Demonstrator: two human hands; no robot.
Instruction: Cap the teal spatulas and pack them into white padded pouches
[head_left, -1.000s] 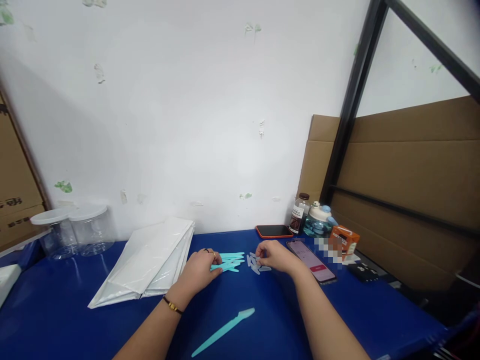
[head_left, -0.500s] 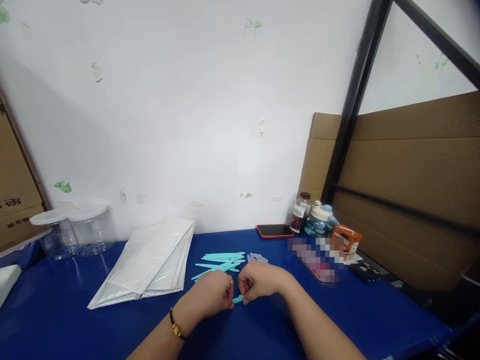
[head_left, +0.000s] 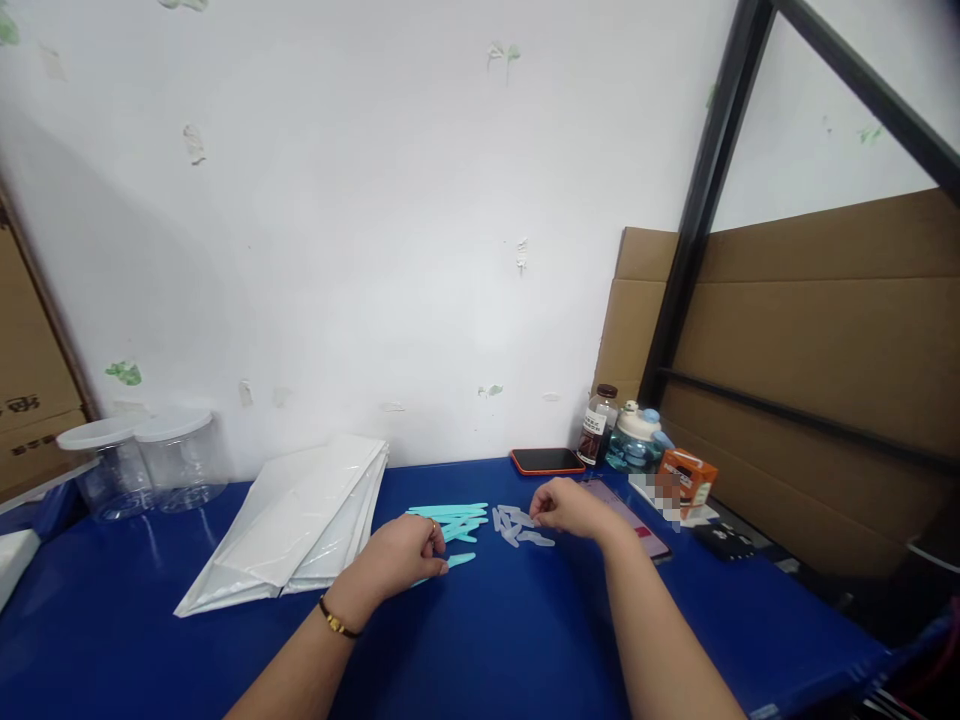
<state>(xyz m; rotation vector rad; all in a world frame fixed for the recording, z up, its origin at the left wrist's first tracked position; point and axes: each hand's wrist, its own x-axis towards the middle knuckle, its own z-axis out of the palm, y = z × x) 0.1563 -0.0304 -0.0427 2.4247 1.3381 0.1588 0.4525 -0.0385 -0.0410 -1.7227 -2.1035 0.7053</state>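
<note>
My left hand [head_left: 405,555] is closed on a slim turquoise stick [head_left: 462,560], shaped like an eyebrow razor, which sticks out past the fingertips on the right. Just behind it lies a loose pile of similar turquoise sticks [head_left: 457,512], partly covered by the hand. My right hand [head_left: 566,507] has its fingers pinched together at the right edge of a small heap of translucent, cap-like pieces [head_left: 510,525]. Whatever is between those fingertips, if anything, is hidden.
White plastic mailing bags [head_left: 300,520] lie to the left, near two clear lidded jars [head_left: 180,465]. Toward the back right are an orange-cased phone [head_left: 547,461], a brown-capped bottle [head_left: 598,425], a water bottle [head_left: 634,440], an orange box [head_left: 686,482] and another phone [head_left: 656,540].
My hands have parted from the front middle. The left moved left with the turquoise stick; the right let go of it and moved right and back to the translucent pieces.
</note>
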